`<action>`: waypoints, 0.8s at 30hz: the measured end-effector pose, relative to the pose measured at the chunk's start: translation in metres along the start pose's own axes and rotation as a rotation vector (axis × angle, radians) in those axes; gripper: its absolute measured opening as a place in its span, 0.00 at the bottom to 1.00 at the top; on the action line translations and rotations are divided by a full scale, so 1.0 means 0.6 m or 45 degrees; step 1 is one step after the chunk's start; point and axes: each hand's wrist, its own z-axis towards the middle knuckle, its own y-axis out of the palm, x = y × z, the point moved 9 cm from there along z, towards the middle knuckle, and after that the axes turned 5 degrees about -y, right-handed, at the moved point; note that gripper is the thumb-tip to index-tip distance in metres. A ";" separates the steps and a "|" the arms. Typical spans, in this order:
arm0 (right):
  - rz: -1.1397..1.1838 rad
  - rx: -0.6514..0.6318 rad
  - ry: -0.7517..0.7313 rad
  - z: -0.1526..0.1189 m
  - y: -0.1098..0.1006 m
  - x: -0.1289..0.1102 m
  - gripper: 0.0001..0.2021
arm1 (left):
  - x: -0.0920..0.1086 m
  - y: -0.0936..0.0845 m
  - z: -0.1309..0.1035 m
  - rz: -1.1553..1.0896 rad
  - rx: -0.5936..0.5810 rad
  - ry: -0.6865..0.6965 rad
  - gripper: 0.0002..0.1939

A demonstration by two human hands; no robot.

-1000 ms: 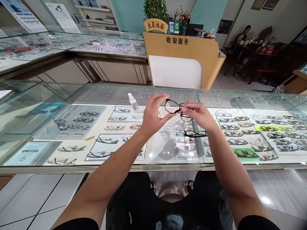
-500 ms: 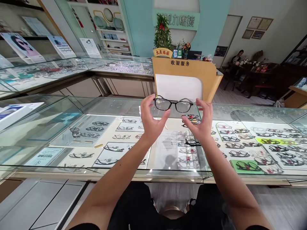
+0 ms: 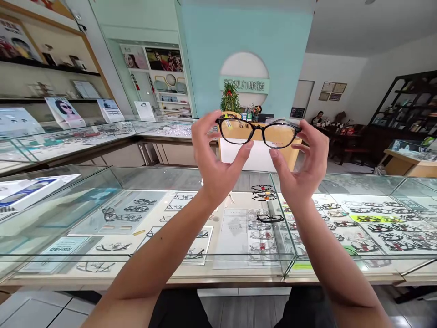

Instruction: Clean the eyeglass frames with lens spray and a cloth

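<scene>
A pair of black-framed eyeglasses point(image 3: 258, 129) is held up in front of me, above the glass display case. My left hand point(image 3: 218, 157) grips the frame at its left end, thumb below the left lens and fingers at the upper corner. On the other end, my right hand point(image 3: 302, 157) has its thumb under the right lens and fingers at the hinge side. The clear lenses show the counter behind them. Below, inside the case, lie another black pair of glasses point(image 3: 269, 218) and a small stack of frames point(image 3: 263, 193).
The glass display case point(image 3: 136, 258) spans the width before me, with rows of glasses point(image 3: 389, 228) at right. A wooden cashier counter point(image 3: 292, 157) stands beyond it. At far right, a person point(image 3: 318, 118) sits by a dark table. An open box point(image 3: 37, 191) rests at left.
Both hands have raised the eyeglasses and brought them closer, so they look larger. My right hand has closed onto its end of the frame. The view has tilted upward.
</scene>
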 end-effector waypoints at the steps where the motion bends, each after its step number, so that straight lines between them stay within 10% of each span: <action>1: -0.005 0.019 -0.006 0.008 -0.006 -0.007 0.31 | 0.012 -0.001 0.007 -0.011 0.009 0.017 0.40; 24: 0.264 0.104 -0.053 0.061 -0.059 -0.035 0.32 | 0.114 -0.013 0.046 0.022 -0.004 0.175 0.40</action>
